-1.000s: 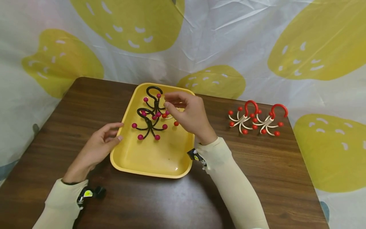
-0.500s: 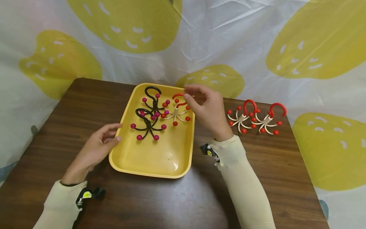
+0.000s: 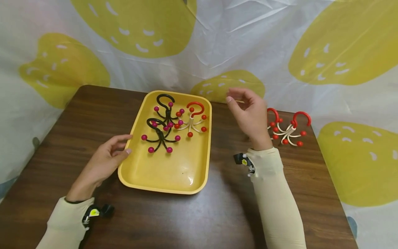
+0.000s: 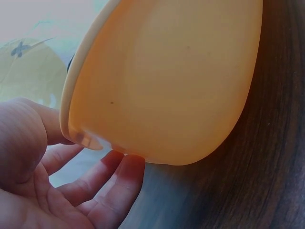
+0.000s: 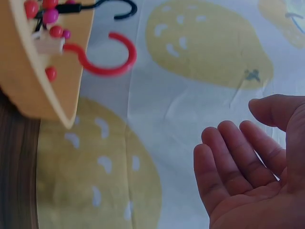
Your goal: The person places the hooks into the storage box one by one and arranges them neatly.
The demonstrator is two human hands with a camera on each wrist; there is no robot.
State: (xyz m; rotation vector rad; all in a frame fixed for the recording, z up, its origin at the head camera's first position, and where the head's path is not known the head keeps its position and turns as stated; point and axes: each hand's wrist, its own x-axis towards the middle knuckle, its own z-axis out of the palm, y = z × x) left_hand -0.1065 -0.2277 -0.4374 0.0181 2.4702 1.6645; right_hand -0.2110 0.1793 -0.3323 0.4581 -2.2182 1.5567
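A yellow tray lies on the brown table and holds two black hooks with pink balls and one red-and-white hook. Its underside fills the left wrist view. My left hand rests beside the tray's left rim, fingers relaxed and touching it, fingertips under the edge. My right hand hovers above the table between the tray and two red-and-white hooks, empty, fingers loosely spread. The red hook sticks over the tray's rim in the right wrist view.
A white cloth with yellow lemon shapes hangs behind the table and drapes round its sides. The two loose hooks lie near the table's far right corner. Bare wood stretches in front of the tray.
My right hand let go of the red-and-white hook in the tray and moved right, away from the tray toward the two hooks on the table. The left hand stayed put.
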